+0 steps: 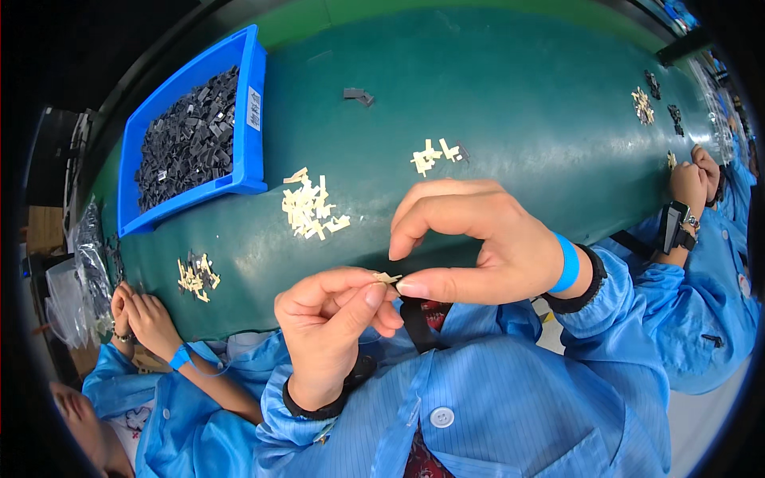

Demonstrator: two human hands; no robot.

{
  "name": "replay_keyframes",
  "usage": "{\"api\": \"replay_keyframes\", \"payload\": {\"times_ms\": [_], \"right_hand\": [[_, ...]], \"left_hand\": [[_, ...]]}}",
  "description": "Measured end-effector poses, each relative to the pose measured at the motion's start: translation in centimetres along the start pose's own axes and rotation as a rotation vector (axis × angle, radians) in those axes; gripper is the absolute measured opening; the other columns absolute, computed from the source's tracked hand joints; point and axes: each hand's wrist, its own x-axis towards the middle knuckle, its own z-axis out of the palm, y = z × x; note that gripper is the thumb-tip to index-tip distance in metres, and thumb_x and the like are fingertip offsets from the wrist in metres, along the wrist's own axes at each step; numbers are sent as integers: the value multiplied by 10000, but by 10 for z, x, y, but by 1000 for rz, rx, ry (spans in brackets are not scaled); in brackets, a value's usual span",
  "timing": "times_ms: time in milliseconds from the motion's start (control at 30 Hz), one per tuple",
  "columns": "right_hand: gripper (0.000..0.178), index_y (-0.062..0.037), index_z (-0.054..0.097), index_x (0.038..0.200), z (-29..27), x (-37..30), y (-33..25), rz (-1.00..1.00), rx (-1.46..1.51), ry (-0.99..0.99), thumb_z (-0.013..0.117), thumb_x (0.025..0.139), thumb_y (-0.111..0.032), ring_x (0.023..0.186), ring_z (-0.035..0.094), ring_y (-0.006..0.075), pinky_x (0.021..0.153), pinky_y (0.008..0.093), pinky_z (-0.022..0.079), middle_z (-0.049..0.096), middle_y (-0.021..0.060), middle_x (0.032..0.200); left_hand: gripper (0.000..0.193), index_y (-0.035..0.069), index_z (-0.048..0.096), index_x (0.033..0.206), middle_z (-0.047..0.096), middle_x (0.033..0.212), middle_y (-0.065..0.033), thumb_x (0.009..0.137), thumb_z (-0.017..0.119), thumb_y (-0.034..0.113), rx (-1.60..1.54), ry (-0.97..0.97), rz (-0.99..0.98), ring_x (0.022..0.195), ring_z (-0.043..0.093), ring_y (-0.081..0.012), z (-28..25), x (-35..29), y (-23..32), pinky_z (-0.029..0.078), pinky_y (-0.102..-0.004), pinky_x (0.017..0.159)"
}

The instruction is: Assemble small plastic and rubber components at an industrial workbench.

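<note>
**Two hands pinch a tiny cream part above the green belt**

The left hand [331,319] and the right hand [470,243] meet in front of the person's blue smock, just on the near side of the long dark-green belt-like work surface [510,103]. Between them sits a small flat cream-coloured plastic piece [388,278]. The left hand grips it between thumb and forefinger, the other fingers curled in; the right hand's thumb tip touches its other end, while the forefinger arches above it, clear of the piece.

The piece looks very light, thin and stiff, and probably easy to drop or snap if bent. It is so small that only a fingertip pinch at its ends seems workable.

On the green surface, beyond the hands, lies a loose heap of similar cream pieces [311,209]. A smaller cluster of cream pieces [434,154] lies farther across, and two dark grey parts [358,96] beyond that.

At the surface's far left stands a rectangular blue plastic bin [253,171], filled with small black parts [190,143]. A narrow white label [254,109] is fixed upright on its right-hand wall.

A co-worker's hands [139,315] rest at the surface's near-left edge beside a small mixed pile [197,276]. Another co-worker's hands [692,179] work at its right end.
</note>
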Motion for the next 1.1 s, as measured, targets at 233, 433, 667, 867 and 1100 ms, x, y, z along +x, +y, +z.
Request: {"api": "replay_keyframes", "payload": {"times_ms": [233,433,667,867,1100], "right_hand": [[90,-25,554,744,3,5,-2,101,-49,-122,603,770,-96,696,547,178,631,290,432,556,67,739],[105,-23,560,757,7,4,-1,179,45,-118,604,788,-113,660,545,198,625,299,425,558,71,743],[145,-98,610,754,16,-1,-7,-371,-715,139,620,613,-130,672,518,143,684,344,392,548,13,754],[125,-96,614,758,18,1,-10,-323,-893,87,594,645,-144,679,527,150,755,366,376,560,16,764],[138,-70,597,742,19,9,-18,-403,-932,-87,611,618,-130,655,522,163,765,384,379,552,27,738]], "left_hand": [[115,-83,593,899,628,708,-130,790,565,-59,119,-53,-27,597,612,-137,0,0,2,514,-217,514],[140,-88,592,931,626,776,-157,803,556,-47,144,-88,-11,611,617,-150,-2,-2,-2,517,-219,519],[129,-92,590,922,623,788,-156,812,538,-49,141,-12,39,618,619,-166,-2,-2,-2,524,-239,545],[83,-94,591,858,619,756,-126,797,548,-58,264,44,106,612,617,-158,2,-1,0,512,-227,549],[79,-50,601,805,607,710,-117,726,592,-54,760,58,388,590,607,-152,-2,-3,0,472,-228,527]]}}
